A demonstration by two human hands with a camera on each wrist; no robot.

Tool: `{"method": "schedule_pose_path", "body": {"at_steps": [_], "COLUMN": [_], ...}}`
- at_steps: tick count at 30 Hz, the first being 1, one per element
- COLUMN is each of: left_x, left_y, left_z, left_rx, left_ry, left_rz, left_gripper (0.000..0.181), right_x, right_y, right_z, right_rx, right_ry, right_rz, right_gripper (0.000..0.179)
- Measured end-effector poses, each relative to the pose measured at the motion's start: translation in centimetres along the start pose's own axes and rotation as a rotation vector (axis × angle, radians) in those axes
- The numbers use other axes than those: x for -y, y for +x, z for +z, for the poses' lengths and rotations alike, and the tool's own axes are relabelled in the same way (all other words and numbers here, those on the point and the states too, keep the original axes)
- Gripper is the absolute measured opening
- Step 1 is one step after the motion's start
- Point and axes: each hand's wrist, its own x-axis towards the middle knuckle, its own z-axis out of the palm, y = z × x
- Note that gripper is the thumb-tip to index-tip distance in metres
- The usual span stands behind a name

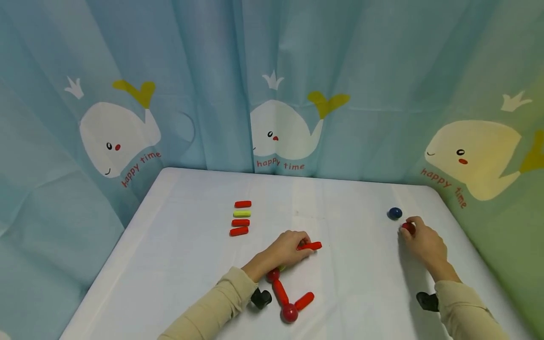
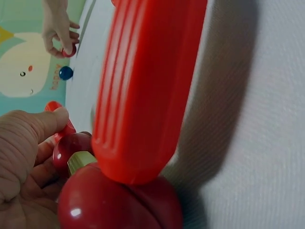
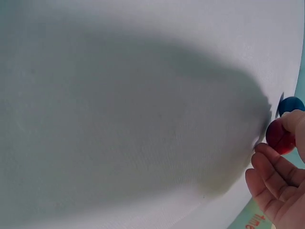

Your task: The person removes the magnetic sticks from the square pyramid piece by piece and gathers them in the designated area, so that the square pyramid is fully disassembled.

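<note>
Pinching is what both hands are seen doing on the white surface [image 1: 178,264]. A red stick [image 1: 311,246] is held at its near end by the curled fingers of the left hand [image 1: 289,249], the stick lying flat and pointing away from the fingertips toward the right hand. Just behind that wrist a built piece of red sticks and red balls [image 1: 285,296] rests on the surface; in the left wrist view a yellow-green stick end [image 2: 80,161] is tucked against one ball beside the palm. A red ball [image 1: 408,228] is gripped between thumb and fingertips of the right hand [image 1: 425,244], at the surface. A dark blue ball [image 1: 395,213] sits just beyond those fingertips, apart from them. As a judgement, the round ball is best kept well enclosed, since it could roll if loosened. Four short sticks in a row [image 1: 241,217] lie well beyond the left hand, three red and one yellow-green
</note>
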Motion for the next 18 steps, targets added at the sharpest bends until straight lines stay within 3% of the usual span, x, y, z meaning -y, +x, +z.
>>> {"method": "schedule_pose_path", "body": {"at_steps": [9, 18], "left_x": [0.03, 0.34], "left_y": [0.28, 0.29], "left_z": [-0.37, -0.15], "left_rx": [0.001, 0.009], "left_ry": [-0.026, -0.059], "left_rz": [0.000, 0.007], "left_gripper": [0.019, 0.018], "right_x": [-0.40, -0.93], "right_y": [0.63, 0.05], "right_z": [0.24, 0.61], "right_rx": [-0.057, -0.042], "right_ry": [-0.025, -0.011], "right_rz": [-0.030, -0.023], "right_gripper": [0.038, 0.050]}}
